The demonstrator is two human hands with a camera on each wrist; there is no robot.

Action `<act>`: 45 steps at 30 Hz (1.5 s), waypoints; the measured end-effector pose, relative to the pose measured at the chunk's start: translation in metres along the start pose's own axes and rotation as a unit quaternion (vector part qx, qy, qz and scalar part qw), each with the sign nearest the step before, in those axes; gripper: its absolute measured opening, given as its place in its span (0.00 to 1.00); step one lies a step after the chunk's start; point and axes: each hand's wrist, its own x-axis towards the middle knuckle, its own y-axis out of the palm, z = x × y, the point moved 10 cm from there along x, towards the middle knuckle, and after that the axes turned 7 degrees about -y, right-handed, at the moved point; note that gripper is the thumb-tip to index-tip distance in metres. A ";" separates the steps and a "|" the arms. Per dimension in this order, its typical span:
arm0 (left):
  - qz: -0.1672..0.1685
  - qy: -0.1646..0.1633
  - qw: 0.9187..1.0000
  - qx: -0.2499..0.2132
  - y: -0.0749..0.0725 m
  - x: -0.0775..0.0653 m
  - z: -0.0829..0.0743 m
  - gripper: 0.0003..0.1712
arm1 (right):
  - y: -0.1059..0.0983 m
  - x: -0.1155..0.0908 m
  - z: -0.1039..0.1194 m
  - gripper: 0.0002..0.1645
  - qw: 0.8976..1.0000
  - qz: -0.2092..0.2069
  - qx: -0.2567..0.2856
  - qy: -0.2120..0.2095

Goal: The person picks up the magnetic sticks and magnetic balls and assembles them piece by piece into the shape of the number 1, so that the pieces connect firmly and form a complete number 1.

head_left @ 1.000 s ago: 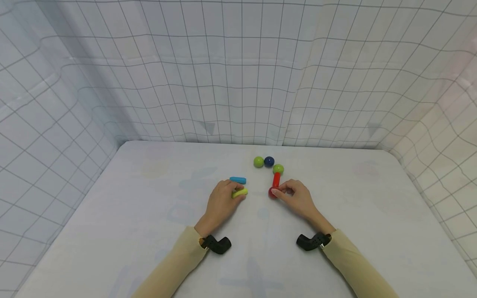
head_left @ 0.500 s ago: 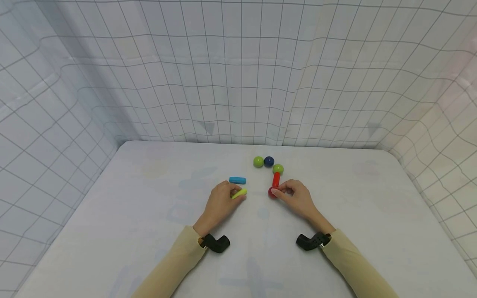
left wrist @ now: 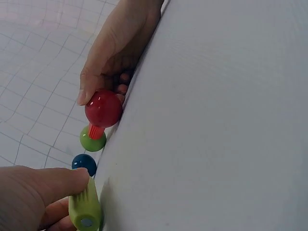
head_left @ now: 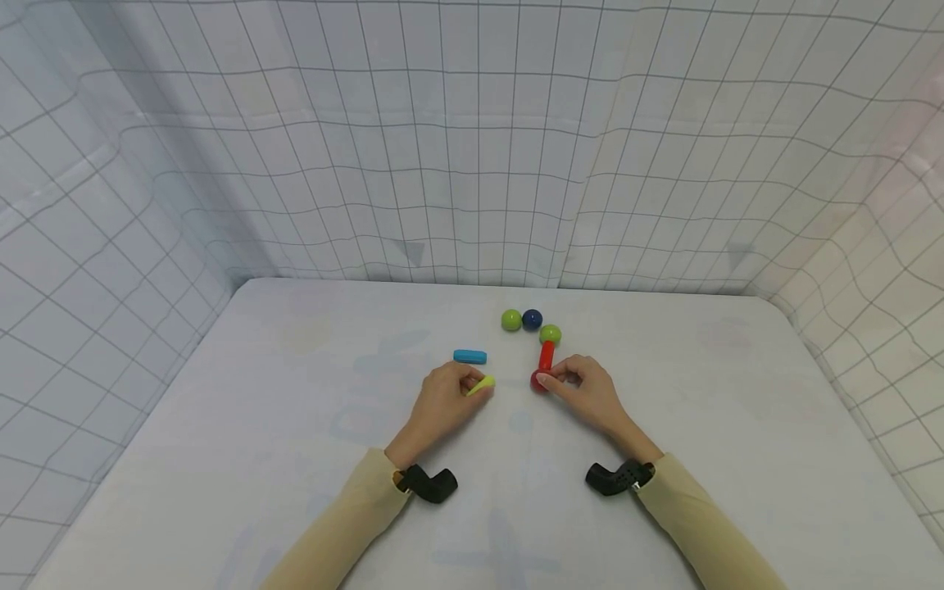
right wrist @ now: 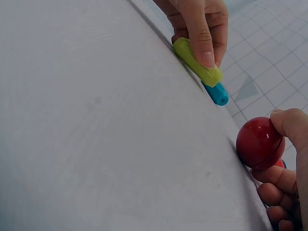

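Observation:
My left hand (head_left: pixel 440 401) pinches a yellow-green ribbed rod (head_left: pixel 482 385) just above the white table. In the left wrist view a round silvery spot (left wrist: pixel 86 222) shows on that rod's near end. A red ball (right wrist: pixel 259 144) is gripped between the thumb and fingers of my right hand (head_left: pixel 592 400). From the red ball a red rod (head_left: pixel 546 356) runs away from me and meets a green ball (head_left: pixel 550 333). Beyond the left fingers lies a blue rod (head_left: pixel 469 356), apart from the other pieces.
Towards the back of the white table (head_left: pixel 332 492), a second green ball (head_left: pixel 511 320) sits beside a dark blue ball (head_left: pixel 533 320). White grid-patterned curtains (head_left: pixel 472 164) hang behind the table and along both sides. Each wrist wears a black camera band (head_left: pixel 431 485).
My left hand has shifted slightly right and towards me with the yellow-green rod, which is now tilted more steeply. The right hand stays on the red ball.

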 end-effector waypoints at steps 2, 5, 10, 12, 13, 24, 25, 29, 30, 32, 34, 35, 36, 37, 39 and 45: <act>0.008 -0.006 1.000 -0.014 0.002 0.000 0.000 0.13 | 0.000 0.000 0.000 0.09 1.000 -0.001 -0.001 -0.002; 0.015 -0.009 0.999 -0.033 0.005 -0.001 -0.002 0.13 | 0.000 0.000 -0.001 0.09 1.000 -0.001 -0.001 0.002; 0.031 -0.010 0.998 -0.054 0.011 -0.002 -0.006 0.13 | 0.000 0.000 -0.003 0.09 1.000 0.000 0.001 0.006; 0.041 -0.015 0.997 -0.062 0.015 -0.003 -0.006 0.13 | 0.001 0.000 -0.004 0.09 1.000 0.001 -0.001 0.005; 0.046 -0.018 0.997 -0.066 0.016 -0.003 -0.007 0.14 | 0.001 0.000 -0.004 0.09 1.000 0.001 -0.001 0.004; 0.095 -0.016 0.991 -0.096 0.029 -0.006 -0.017 0.14 | 0.001 0.000 -0.003 0.10 1.000 0.006 -0.001 0.012; 0.098 -0.014 0.990 -0.098 0.029 -0.007 -0.018 0.14 | 0.001 0.000 -0.003 0.10 1.000 0.005 -0.001 0.011; 0.104 -0.005 0.989 -0.103 0.033 -0.007 -0.022 0.14 | 0.000 0.000 -0.002 0.09 1.000 0.002 -0.003 0.007; 0.105 -0.004 0.989 -0.104 0.033 -0.007 -0.023 0.14 | 0.000 0.000 -0.002 0.09 1.000 0.002 -0.004 0.006; 0.107 -0.004 0.989 -0.103 0.034 -0.007 -0.024 0.14 | 0.000 0.000 -0.002 0.09 1.000 0.001 -0.005 0.006; 0.110 -0.006 0.989 -0.104 0.036 -0.008 -0.025 0.14 | 0.000 0.000 -0.002 0.09 1.000 0.002 -0.004 0.006; 0.112 -0.009 0.988 -0.103 0.037 -0.008 -0.026 0.14 | 0.000 -0.001 -0.002 0.09 1.000 0.001 -0.005 0.007; 0.114 -0.011 0.988 -0.104 0.037 -0.008 -0.026 0.14 | 0.000 -0.001 -0.002 0.09 1.000 0.001 -0.005 0.007; 0.116 -0.012 0.988 -0.105 0.038 -0.008 -0.027 0.14 | 0.000 -0.001 -0.003 0.09 1.000 0.001 -0.004 0.008; 0.120 -0.015 0.987 -0.108 0.040 -0.008 -0.028 0.15 | 0.000 -0.001 -0.003 0.09 1.000 0.000 -0.003 0.006; 0.115 -0.013 0.988 -0.106 0.043 -0.007 -0.030 0.15 | 0.000 0.000 -0.002 0.09 1.000 0.000 -0.001 0.002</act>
